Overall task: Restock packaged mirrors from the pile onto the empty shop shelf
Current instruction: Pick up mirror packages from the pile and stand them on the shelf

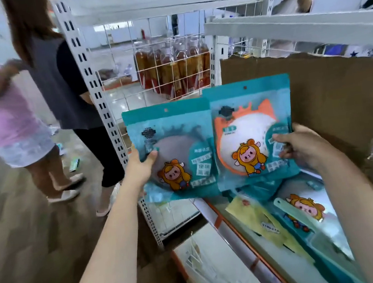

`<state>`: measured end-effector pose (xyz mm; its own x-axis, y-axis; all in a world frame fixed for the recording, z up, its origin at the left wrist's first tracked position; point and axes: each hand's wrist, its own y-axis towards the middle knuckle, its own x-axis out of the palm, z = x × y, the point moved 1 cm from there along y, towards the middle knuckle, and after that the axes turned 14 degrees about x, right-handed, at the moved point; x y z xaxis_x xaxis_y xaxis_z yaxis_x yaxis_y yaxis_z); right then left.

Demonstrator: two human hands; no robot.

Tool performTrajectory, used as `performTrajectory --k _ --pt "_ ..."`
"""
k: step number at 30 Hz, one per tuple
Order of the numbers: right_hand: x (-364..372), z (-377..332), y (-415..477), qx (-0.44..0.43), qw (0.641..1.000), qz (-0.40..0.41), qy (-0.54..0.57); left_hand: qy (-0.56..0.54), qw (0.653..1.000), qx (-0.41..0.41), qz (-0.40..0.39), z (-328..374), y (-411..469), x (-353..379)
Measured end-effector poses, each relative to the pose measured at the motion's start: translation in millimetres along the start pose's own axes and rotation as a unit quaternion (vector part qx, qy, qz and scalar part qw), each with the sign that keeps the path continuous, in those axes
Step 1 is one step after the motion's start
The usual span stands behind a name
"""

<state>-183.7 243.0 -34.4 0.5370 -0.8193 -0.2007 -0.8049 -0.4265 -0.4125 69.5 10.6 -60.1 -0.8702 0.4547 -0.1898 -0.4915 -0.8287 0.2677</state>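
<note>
From where I stand, the slotted upright post [107, 118] of the shelving is the marker for everything. Just right of it the person holds up two packaged mirrors side by side, faces toward them and hang holes uppermost, I'd guess to check them or square them before setting them down.

The left hand [141, 168] grips the grey mirror pack [175, 152] by its left edge. The thumb is pressed on the front and the fingers are out of sight behind, so the hand is closed round the pack.

Further right of the post, the right hand [299, 146] holds the orange mirror pack [250, 133] by its right edge, with the fingers curled onto the printed front. The two packs overlap slightly where they meet.

Below them, right of the post and lower, the pile [301, 207] of similar packs lies loose on a low shelf [237, 238].

A torn cardboard sheet [317, 101] stands behind the orange pack, and above it runs a white shelf board [296, 26]. I can't see its top, so I can't tell whether that is the empty one.

Behind the wire grid [128, 96] right of the post stand bottles [171, 68]. Left of the post two people [35, 101] stand on the floor.
</note>
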Motion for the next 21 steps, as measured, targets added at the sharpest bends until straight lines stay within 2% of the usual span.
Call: performTrajectory --k 2,6,11,15,21 --pt "3 3 -8 -0.033 0.999 0.026 0.021 -0.010 1.000 0.000 0.009 0 -1 -6" --pt "7 11 -30 -0.082 0.990 0.117 -0.017 -0.020 1.000 -0.004 0.008 -3 -2 -18" --pt "18 35 -77 -0.119 0.974 0.194 -0.014 -0.062 0.997 0.017 -0.043 0 -20 -32" --pt "23 66 -117 -0.108 0.966 0.232 0.030 -0.064 0.994 0.025 -0.086 3 -36 -40" --pt "2 107 -169 -0.074 0.947 0.314 0.013 -0.104 0.983 0.025 -0.148 25 -75 -31"
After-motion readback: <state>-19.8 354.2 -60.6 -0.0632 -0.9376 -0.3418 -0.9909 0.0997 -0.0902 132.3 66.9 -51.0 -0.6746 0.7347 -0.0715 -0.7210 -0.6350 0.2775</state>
